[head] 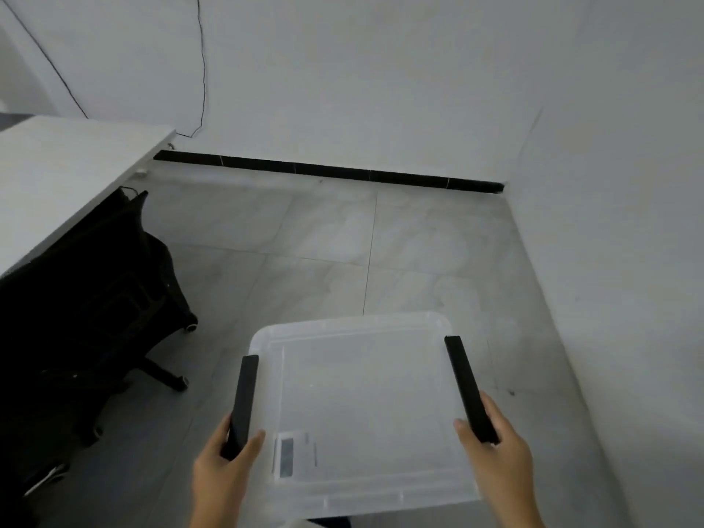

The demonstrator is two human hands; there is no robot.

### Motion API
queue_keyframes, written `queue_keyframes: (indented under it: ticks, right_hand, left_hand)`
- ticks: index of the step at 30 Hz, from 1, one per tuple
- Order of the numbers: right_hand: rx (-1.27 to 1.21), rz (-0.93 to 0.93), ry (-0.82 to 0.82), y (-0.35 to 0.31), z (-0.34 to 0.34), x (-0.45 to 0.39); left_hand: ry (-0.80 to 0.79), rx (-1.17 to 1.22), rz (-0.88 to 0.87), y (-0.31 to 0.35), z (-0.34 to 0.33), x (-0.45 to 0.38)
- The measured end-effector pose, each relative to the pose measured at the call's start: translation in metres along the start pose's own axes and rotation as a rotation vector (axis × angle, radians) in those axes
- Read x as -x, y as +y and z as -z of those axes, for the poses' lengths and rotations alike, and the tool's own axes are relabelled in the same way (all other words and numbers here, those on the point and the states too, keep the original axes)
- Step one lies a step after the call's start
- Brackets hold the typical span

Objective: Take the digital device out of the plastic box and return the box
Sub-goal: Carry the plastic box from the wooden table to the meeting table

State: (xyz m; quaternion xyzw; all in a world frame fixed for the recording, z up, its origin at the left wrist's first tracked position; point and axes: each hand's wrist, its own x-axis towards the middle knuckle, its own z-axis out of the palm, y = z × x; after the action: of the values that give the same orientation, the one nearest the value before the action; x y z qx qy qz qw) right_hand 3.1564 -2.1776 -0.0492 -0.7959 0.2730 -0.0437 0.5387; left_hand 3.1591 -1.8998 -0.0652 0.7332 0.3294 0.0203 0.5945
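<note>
A clear plastic box with its translucent lid on is held above the tiled floor, low in the middle of the view. Black latch handles run along both sides. My left hand grips the left black handle near its close end. My right hand grips the right black handle the same way. A white label with a dark patch shows on the lid near my left hand. No digital device is visible through the lid.
A white desk stands at the left with a black wheeled office chair tucked under it. White walls meet at the far right corner above a black skirting strip. A thin black cable hangs down the wall.
</note>
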Motion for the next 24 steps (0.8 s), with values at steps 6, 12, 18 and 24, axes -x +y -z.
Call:
queue_keyframes:
  ticks: [6,12,18,24]
  right_hand:
    - [0.011,-0.072,0.037,-0.058,-0.074,-0.142]
    - [0.028,-0.065,0.06,-0.134,-0.126,-0.275]
    - [0.058,-0.069,0.043,-0.176,-0.182,-0.409]
    - [0.056,0.019,-0.08,-0.243,-0.261,-0.562]
  left_hand:
    - [-0.012,-0.019,0.084,0.067,-0.079,-0.144]
    - [-0.047,-0.037,0.033,0.168,-0.143,-0.272]
    - [-0.034,-0.025,0.046,0.227,-0.212,-0.376]
    - [0.166,0.043,0.163,0.275,-0.268,-0.489]
